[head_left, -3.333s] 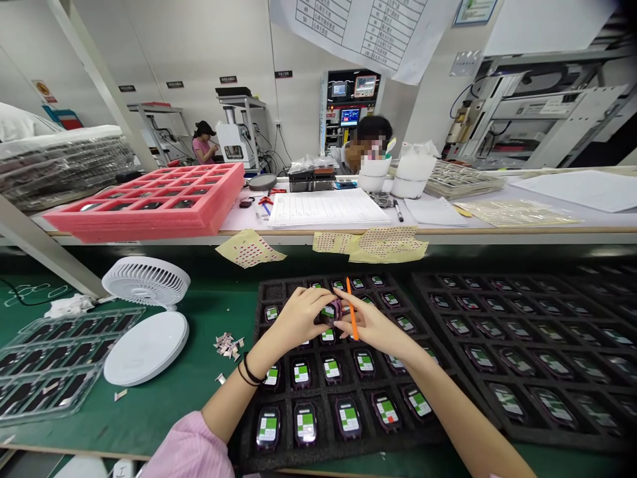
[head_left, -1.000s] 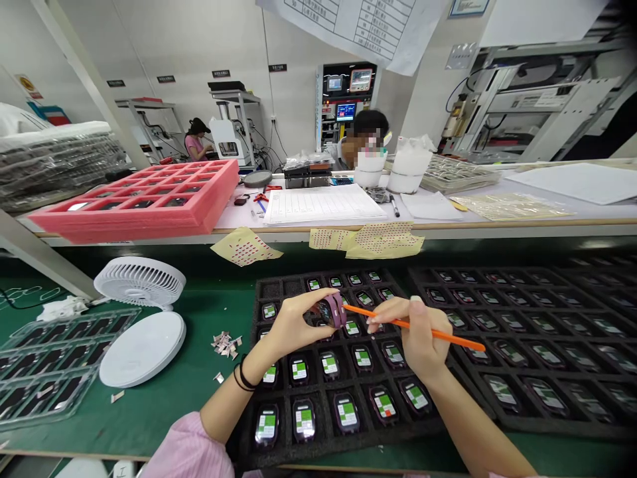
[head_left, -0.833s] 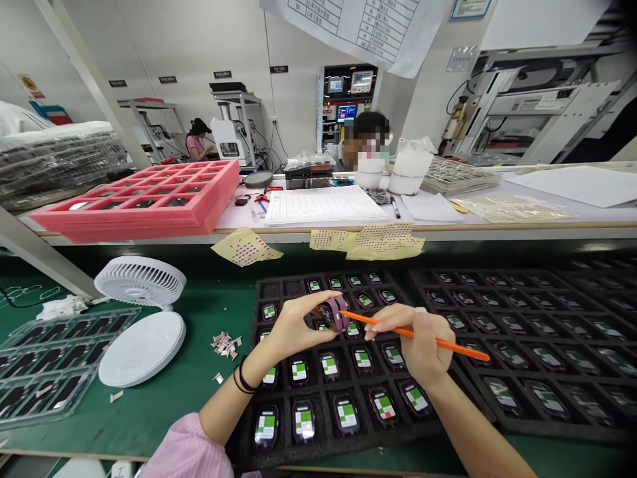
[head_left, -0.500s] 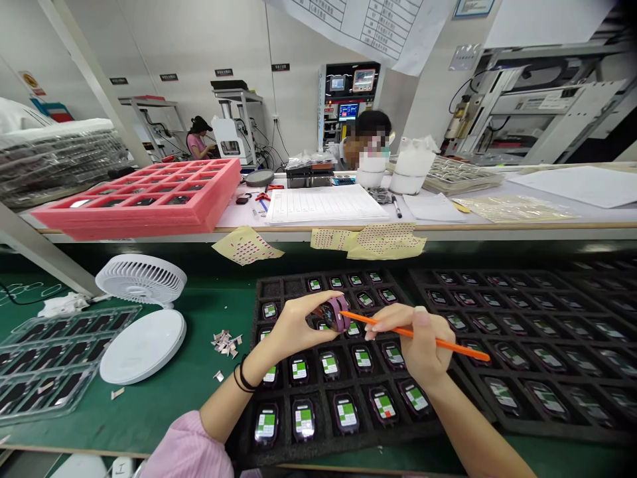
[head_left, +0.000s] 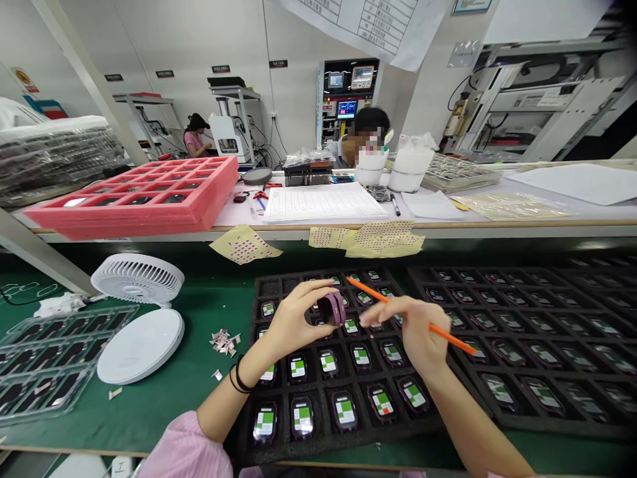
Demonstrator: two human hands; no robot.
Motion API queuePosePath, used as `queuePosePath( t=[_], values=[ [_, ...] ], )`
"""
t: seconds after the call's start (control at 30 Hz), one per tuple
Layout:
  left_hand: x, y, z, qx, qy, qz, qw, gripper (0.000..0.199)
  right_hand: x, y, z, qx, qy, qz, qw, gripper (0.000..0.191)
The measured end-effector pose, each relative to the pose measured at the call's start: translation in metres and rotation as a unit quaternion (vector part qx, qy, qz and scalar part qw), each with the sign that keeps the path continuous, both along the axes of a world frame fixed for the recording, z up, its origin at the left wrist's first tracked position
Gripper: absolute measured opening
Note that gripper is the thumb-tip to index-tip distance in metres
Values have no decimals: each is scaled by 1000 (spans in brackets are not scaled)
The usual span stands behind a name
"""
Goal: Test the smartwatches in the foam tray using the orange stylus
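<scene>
Between the thumb and fingers of my left hand (head_left: 298, 315) is a purple watch-like device (head_left: 337, 308), tilted on its side above a black foam tray (head_left: 318, 385). My right hand (head_left: 421, 332) holds an orange stick (head_left: 371, 291). The stick's tip points up and left, just above and right of the device, and does not appear to touch it. Below both hands, the tray's compartments hold rows of watch devices with green and white screens, such as one near the front (head_left: 345, 410).
A second foam tray (head_left: 502, 338) of devices lies right. Left are a white fan (head_left: 141, 332), small metallic pieces (head_left: 225, 341) and clear plastic trays (head_left: 50, 352). A shelf behind bears a pink foam tray (head_left: 134, 206) and papers (head_left: 318, 202). Two people sit beyond.
The orange stick's tip has lifted away from the purple device, up and to the right. My right hand has shifted slightly. My left hand still holds the device, now turned a little.
</scene>
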State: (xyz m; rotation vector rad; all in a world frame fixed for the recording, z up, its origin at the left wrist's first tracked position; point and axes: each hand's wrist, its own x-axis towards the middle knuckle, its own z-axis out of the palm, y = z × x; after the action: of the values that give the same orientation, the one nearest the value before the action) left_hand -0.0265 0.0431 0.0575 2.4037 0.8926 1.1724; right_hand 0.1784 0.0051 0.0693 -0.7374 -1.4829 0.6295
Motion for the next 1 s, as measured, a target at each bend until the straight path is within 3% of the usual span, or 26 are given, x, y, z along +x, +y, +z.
queuePosePath(
  t=[0.1, 0.2, 0.4, 0.57, 1.0],
  values=[
    [0, 0, -1, 31, 25, 40, 998, 46, -12, 10, -6, -121, -28, 12, 992, 32],
    [1, -1, -5, 17, 33, 53, 998, 46, -25, 19, -14, -208, -32, 72, 975, 45],
    [5, -3, -5, -73, -47, -12, 996, 54, -25, 26, -17, -287, 84, 123, 946, 50],
    [6, -3, -2, -74, -82, -23, 994, 53, -24, 25, -14, -308, 135, 145, 931, 50],
    [6, -4, -1, -61, -78, -29, 995, 48, -23, 25, -14, -302, 130, 129, 935, 52]
  ],
)
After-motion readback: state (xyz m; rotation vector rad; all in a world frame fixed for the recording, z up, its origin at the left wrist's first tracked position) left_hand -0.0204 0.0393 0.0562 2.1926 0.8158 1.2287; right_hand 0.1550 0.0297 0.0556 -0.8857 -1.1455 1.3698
